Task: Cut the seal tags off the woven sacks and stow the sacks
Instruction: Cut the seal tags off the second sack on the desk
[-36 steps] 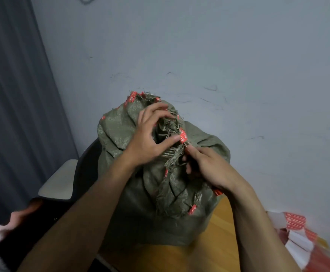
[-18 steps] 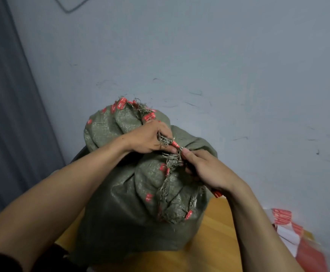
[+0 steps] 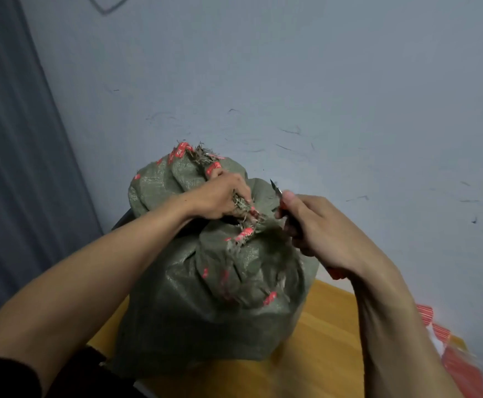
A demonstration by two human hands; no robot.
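A bulging green woven sack stands on a wooden table, with several more sacks bunched on top of it. Red seal tags dot the frayed sack mouths. My left hand grips a frayed sack mouth at the top of the pile. My right hand holds a small knife with a red handle. Its blade points up and away, just right of the bunch that my left hand grips.
A grey-blue wall rises right behind the sacks, and a dark curtain hangs on the left. Red and white sheets lie at the table's right edge. A dark chair back shows behind the sacks on the left.
My right hand has pulled away from the sack mouth to the right, and the knife blade now shows above it. My left hand keeps its grip on the frayed mouth.
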